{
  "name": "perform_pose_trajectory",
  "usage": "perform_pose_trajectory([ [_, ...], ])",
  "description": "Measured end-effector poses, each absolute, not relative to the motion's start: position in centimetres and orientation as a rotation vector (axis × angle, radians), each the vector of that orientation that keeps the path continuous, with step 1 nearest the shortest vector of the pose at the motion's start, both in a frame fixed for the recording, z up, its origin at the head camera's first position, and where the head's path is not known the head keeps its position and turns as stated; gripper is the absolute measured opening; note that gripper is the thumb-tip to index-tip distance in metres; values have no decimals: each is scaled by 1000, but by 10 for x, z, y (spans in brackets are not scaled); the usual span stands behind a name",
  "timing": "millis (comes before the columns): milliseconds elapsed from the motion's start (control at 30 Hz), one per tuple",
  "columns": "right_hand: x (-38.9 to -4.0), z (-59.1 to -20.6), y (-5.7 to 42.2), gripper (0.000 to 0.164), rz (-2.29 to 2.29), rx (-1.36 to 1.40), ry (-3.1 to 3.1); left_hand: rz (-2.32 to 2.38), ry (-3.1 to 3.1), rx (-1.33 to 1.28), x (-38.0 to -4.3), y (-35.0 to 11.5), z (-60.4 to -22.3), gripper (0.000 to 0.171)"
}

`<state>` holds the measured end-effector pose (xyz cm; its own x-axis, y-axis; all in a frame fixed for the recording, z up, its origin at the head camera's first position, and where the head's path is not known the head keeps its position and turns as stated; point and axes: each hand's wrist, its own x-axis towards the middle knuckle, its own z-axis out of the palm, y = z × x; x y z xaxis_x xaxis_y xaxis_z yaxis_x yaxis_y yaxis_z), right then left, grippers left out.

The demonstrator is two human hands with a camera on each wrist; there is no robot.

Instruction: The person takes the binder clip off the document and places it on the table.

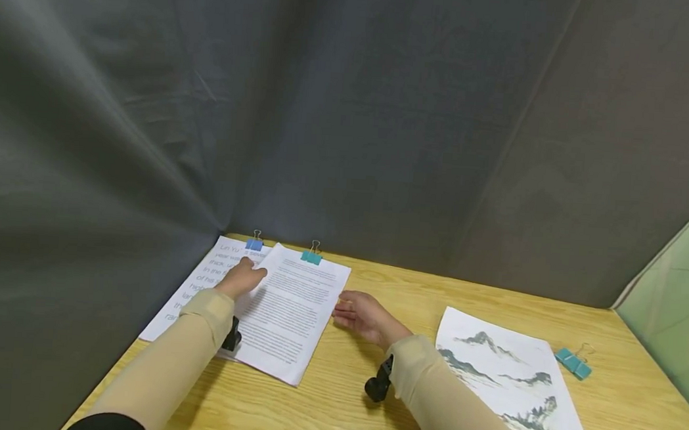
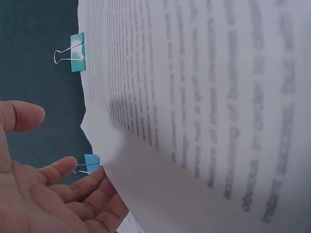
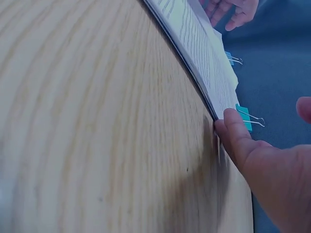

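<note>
A clipped stack of printed pages point(image 1: 291, 317) lies on the wooden table, with a teal binder clip point(image 1: 311, 258) at its top edge. It partly covers a sheet in large print point(image 1: 188, 294), which has a blue binder clip point(image 1: 254, 244). My left hand point(image 1: 242, 278) is at the upper left edge of the small-print stack, its thumb raised and the fingers extended beside the paper point(image 2: 146, 184). On the opposite side, my right hand point(image 3: 262, 160) has its fingertips right at the stack's right edge, thumb held away from the paper.
An ink landscape painting point(image 1: 501, 369) lies at the right, partly behind my right forearm. Another teal binder clip point(image 1: 573, 364) sits at its upper right edge. A dark curtain point(image 1: 385, 125) borders the back and left of the table point(image 1: 411, 285); a patterned panel point(image 1: 682, 308) stands at right.
</note>
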<state>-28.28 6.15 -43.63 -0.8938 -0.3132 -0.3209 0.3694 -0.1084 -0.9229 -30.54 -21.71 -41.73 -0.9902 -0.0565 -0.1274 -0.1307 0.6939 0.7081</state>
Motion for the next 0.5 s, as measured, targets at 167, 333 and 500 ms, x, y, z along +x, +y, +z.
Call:
perform_pose_trajectory([
  [167, -283, -440, 65, 47, -2111, 131, 1653, 1194, 2799, -148, -304, -218, -420, 62],
  [333, -284, -442, 68, 44, -2169, 210, 1589, 1215, 2803, -147, -305, -216, -423, 57],
  [500, -286, -444, 69, 41, -2154, 228, 1592, 1225, 2810, -151, -306, -214, -425, 57],
])
